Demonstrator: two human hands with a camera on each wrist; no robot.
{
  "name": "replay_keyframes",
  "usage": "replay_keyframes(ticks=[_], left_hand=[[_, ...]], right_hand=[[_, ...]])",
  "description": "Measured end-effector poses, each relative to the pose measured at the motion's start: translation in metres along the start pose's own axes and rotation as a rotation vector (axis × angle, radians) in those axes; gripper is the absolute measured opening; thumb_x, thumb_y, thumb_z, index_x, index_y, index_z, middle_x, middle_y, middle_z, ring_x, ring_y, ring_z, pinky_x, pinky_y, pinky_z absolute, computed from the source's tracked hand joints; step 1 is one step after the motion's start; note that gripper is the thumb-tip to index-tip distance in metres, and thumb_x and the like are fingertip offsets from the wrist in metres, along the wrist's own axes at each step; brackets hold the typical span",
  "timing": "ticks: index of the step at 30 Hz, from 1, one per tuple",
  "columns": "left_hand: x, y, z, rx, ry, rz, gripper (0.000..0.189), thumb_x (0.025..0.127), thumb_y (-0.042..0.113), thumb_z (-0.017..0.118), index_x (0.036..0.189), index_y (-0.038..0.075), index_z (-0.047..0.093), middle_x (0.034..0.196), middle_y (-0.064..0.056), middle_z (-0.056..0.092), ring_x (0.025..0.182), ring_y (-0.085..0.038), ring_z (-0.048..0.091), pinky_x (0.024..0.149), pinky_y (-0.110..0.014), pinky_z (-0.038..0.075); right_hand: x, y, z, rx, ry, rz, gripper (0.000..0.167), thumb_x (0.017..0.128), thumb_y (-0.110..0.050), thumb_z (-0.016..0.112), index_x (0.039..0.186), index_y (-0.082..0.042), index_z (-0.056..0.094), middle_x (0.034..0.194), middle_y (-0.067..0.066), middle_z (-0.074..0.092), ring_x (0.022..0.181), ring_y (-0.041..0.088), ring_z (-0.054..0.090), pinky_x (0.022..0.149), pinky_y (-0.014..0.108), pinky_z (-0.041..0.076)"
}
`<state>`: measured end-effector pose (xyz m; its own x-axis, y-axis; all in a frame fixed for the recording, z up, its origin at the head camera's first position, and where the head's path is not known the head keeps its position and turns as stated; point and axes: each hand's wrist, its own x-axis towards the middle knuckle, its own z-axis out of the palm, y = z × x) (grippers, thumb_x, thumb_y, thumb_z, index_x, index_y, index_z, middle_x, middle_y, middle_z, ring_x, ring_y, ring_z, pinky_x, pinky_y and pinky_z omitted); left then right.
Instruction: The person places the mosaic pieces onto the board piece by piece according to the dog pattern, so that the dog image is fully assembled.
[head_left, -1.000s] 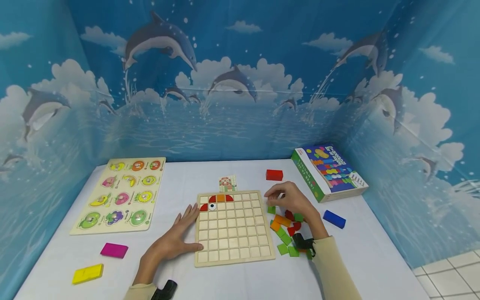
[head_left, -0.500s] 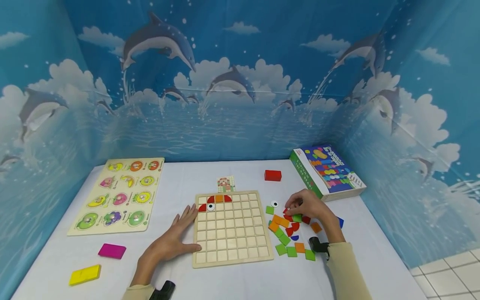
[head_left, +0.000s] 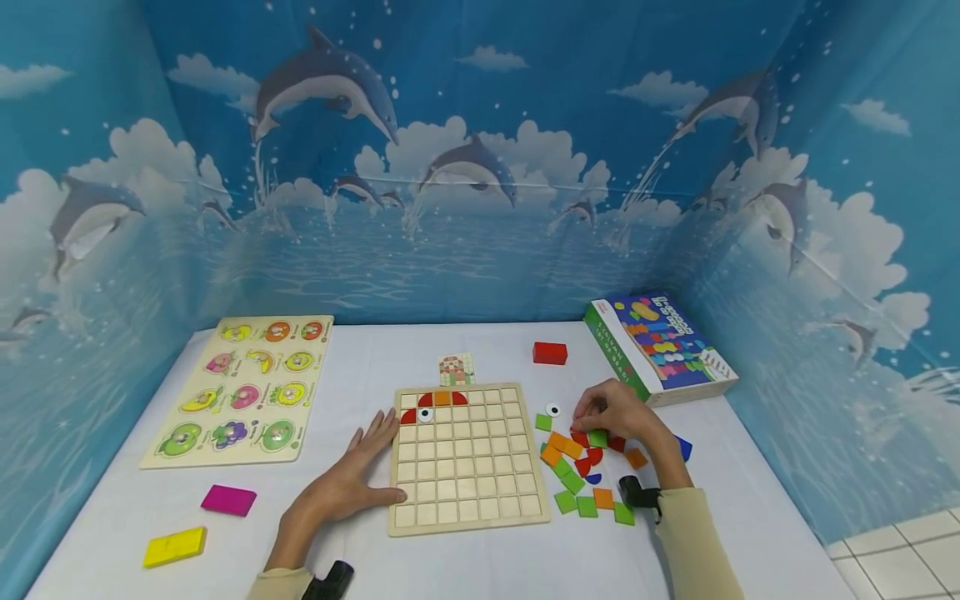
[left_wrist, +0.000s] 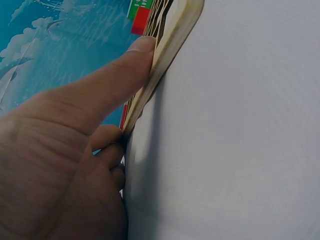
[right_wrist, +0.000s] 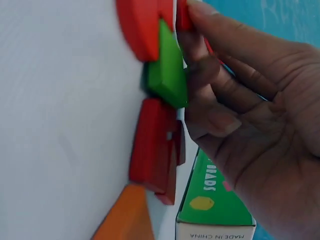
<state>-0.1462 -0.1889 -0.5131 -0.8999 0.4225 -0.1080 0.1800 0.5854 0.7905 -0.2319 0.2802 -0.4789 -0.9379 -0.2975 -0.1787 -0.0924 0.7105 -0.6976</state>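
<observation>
A wooden grid board (head_left: 465,467) lies mid-table, with red curved pieces (head_left: 408,416), an orange square (head_left: 442,398) and a white eye disc (head_left: 425,414) in its upper left cells. My left hand (head_left: 347,475) rests at the board's left edge, fingers spread and thumb (left_wrist: 142,45) on the rim. Right of the board, my right hand (head_left: 617,414) is over a scatter of loose pieces. Its thumb and index finger pinch a small red piece (right_wrist: 183,16), mostly hidden by the fingertips. Close below are a green tile (right_wrist: 167,70) and red blocks (right_wrist: 150,145).
A small picture card (head_left: 456,369) lies behind the board. Around it are a red block (head_left: 550,353), a box (head_left: 660,346), a blue block (head_left: 684,448), a fruit puzzle board (head_left: 240,392), a magenta block (head_left: 228,500) and a yellow block (head_left: 174,547).
My right hand has moved right and nearer, from beside the board's far corner to the loose pieces. A white eye disc now shows where it was. My left hand stays put.
</observation>
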Motion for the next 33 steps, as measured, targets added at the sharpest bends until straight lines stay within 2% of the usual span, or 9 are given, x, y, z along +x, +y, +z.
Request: replay_keyframes(ticks=[4,7,11,15,22,26,33], left_hand=[[0.002,0.0,0.002,0.004,0.0,0.011,0.116,0.083,0.028,0.095,0.172,0.009,0.024,0.181,-0.007,0.012,0.168,-0.03,-0.001,0.137,-0.055,-0.004],[0.002,0.0,0.002,0.002,0.004,0.007,0.116,0.083,0.027,0.096,0.172,0.009,0.024,0.181,-0.007,0.012,0.168,-0.03,-0.001,0.137,-0.055,-0.004],[0.002,0.001,0.003,-0.001,0.008,0.001,0.116,0.082,0.026,0.096,0.172,0.009,0.024,0.181,-0.007,0.012,0.168,-0.03,-0.001,0.137,-0.055,-0.004],[0.002,0.002,0.002,0.002,0.001,-0.003,0.116,0.083,0.027,0.095,0.172,0.01,0.023,0.181,-0.006,0.011,0.168,-0.03,-0.001,0.137,-0.054,-0.004],[0.002,0.002,-0.003,0.017,0.004,-0.025,0.116,0.083,0.028,0.095,0.173,0.011,0.023,0.182,-0.006,0.01,0.168,-0.029,-0.001,0.137,-0.054,-0.003],[0.001,0.001,-0.003,0.007,0.001,-0.017,0.116,0.083,0.026,0.096,0.172,0.01,0.023,0.182,-0.006,0.01,0.168,-0.029,-0.001,0.137,-0.053,-0.004],[-0.001,-0.003,-0.001,0.0,0.004,0.011,0.117,0.082,0.028,0.095,0.172,0.008,0.023,0.181,-0.011,0.011,0.168,-0.034,0.0,0.136,-0.055,-0.005]], right_hand=[[0.0,-0.005,0.0,0.044,0.028,-0.04,0.004,0.095,-0.01,0.084,0.098,-0.007,0.083,0.088,0.002,0.078,0.078,0.022,0.065,0.068,0.022,0.059],[0.004,-0.013,0.006,0.084,0.034,-0.11,0.007,0.097,-0.009,0.081,0.102,-0.004,0.083,0.092,0.006,0.08,0.081,0.022,0.067,0.07,0.02,0.06],[0.011,-0.026,0.025,0.159,0.016,-0.177,0.01,0.099,-0.009,0.078,0.103,-0.001,0.083,0.095,0.009,0.08,0.078,0.023,0.066,0.067,0.021,0.059],[0.019,-0.047,0.05,0.204,0.017,-0.204,0.006,0.098,-0.009,0.08,0.099,-0.004,0.084,0.094,0.006,0.08,0.075,0.02,0.065,0.063,0.02,0.056],[0.042,-0.092,0.084,0.207,-0.004,-0.333,0.005,0.095,-0.007,0.082,0.096,-0.002,0.084,0.09,0.006,0.08,0.074,0.022,0.07,0.064,0.022,0.058],[0.055,-0.114,0.097,0.204,-0.005,-0.359,0.005,0.094,-0.005,0.084,0.094,0.0,0.084,0.086,0.005,0.08,0.072,0.024,0.072,0.062,0.023,0.057],[0.071,-0.13,0.113,0.175,-0.011,-0.368,0.005,0.094,-0.002,0.082,0.093,0.002,0.083,0.086,0.008,0.079,0.07,0.018,0.072,0.061,0.023,0.058]])
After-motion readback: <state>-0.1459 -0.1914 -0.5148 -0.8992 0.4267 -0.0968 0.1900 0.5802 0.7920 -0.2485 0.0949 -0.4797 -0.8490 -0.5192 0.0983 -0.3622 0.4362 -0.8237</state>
